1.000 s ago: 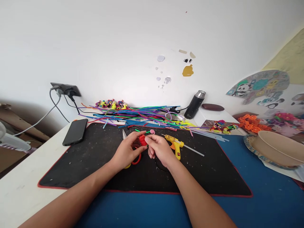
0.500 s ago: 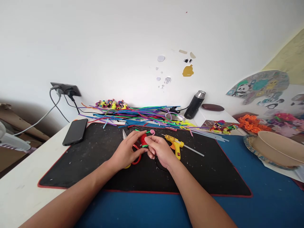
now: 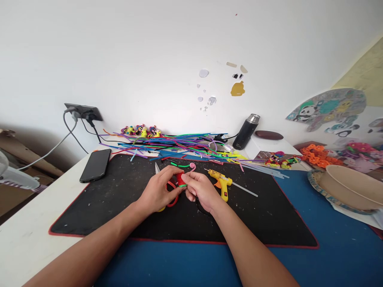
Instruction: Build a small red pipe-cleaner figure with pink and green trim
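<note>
Between the fingertips of both hands is a small red fuzzy pipe-cleaner piece [image 3: 180, 179] with green along its lower edge. My left hand [image 3: 157, 189] grips its left side with curved fingers and thumb. From the right, my right hand [image 3: 203, 190] pinches it between thumb and fingers, which hide part of it. Just beyond the fingers shows a pink spiral curl [image 3: 193, 166] on a green pipe-cleaner stem; whether it joins the red piece I cannot tell. Partly under my left hand lie scissors [image 3: 172, 204] with red and yellow handles.
Right of my hands, a yellow glue gun [image 3: 220, 180] with a glue stick lies on the black mat [image 3: 113, 195]. Behind are many loose pipe cleaners [image 3: 179, 142], small colourful figures [image 3: 142, 130] and a black flask [image 3: 246, 132]. A phone [image 3: 95, 165] is at left, a bowl [image 3: 356, 185] at right.
Both hands keep their places. The red piece has tilted slightly, and less of its upper part shows. More of the green stem with the pink curl is now visible beyond the fingers.
</note>
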The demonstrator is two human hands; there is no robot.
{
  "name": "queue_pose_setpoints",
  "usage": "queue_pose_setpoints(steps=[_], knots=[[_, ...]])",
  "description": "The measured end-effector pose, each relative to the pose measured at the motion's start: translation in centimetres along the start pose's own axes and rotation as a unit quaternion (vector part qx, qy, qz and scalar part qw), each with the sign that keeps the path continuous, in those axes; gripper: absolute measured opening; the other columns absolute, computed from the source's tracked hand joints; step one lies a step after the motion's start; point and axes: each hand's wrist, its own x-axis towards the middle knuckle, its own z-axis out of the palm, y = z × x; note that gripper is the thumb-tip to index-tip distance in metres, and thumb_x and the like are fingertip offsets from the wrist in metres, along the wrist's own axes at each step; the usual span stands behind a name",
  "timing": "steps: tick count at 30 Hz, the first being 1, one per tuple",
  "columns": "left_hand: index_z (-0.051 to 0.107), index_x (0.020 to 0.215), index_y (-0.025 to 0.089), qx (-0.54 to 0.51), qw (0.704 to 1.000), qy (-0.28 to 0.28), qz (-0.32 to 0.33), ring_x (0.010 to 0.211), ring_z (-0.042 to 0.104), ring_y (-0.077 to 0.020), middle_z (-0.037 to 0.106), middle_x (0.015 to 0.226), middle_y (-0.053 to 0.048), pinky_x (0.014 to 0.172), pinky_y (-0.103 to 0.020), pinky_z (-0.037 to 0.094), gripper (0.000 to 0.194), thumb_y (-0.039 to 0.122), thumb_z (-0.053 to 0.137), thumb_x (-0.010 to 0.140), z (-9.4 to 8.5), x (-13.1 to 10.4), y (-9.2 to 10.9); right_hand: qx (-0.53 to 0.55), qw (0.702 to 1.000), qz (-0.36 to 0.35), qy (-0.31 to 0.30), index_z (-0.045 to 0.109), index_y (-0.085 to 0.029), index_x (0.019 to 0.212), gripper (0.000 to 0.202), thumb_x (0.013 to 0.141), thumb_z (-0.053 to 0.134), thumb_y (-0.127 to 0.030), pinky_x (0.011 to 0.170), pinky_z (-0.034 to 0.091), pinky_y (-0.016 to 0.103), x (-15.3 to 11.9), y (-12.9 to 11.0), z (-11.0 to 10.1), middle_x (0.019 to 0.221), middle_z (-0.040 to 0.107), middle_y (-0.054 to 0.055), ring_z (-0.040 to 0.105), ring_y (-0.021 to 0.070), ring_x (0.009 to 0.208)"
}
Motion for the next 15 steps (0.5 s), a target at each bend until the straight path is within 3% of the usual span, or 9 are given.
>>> queue_pose_setpoints(steps=[7, 15], knots=[[0.063, 0.121, 0.024, -0.010, 1.000, 0.004, -0.012, 0.103, 0.070, -0.0250, 0.072, 0.116, -0.008, 0.091, -0.037, 0.058, 0.034, 0.028, 0.075, 0.089, -0.02, -0.08, -0.16, 0.016, 1.000, -0.003, -0.017, 0.062, -0.019, 0.084, 0.047, 0.079, 0.081, -0.062, 0.041, 0.028, 0.023, -0.08, -0.03, 0.04, 0.045, 0.043, -0.011, 0.044, 0.0091, 0.038], [0.065, 0.117, 0.024, -0.014, 1.000, -0.001, 0.002, 0.104, 0.071, -0.0252, 0.074, 0.114, -0.008, 0.090, -0.035, 0.056, 0.032, 0.034, 0.078, 0.089, -0.37, -0.01, -0.01, 0.015, 0.999, 0.012, -0.043, 0.061, -0.019, 0.081, 0.050, 0.080, 0.080, -0.065, 0.042, 0.027, 0.024, -0.32, -0.19, -0.05, 0.043, 0.037, -0.012, 0.043, 0.0094, 0.038]])
